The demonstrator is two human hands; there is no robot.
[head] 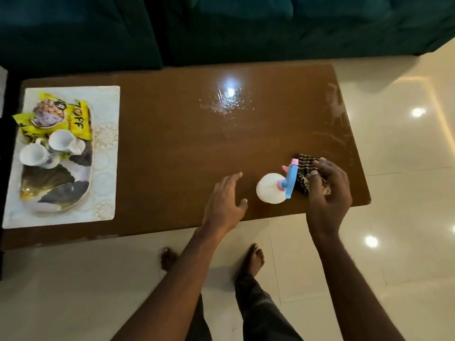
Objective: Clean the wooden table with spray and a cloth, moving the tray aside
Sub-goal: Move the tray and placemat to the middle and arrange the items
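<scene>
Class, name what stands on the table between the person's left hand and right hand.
The head view shows a white spray bottle standing there, between the open left hand and the right hand, which grips the checked cloth.

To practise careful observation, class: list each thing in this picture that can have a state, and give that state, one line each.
Spray bottle: upright on the table, held by neither hand.
Cloth: bunched, gripped by the right hand.
Left hand: open, beside the bottle.
Table: spray droplets mid-surface, smears near the cloth.
Tray: on a mat at the other end, loaded.
Cups: on the tray, empty.
</scene>
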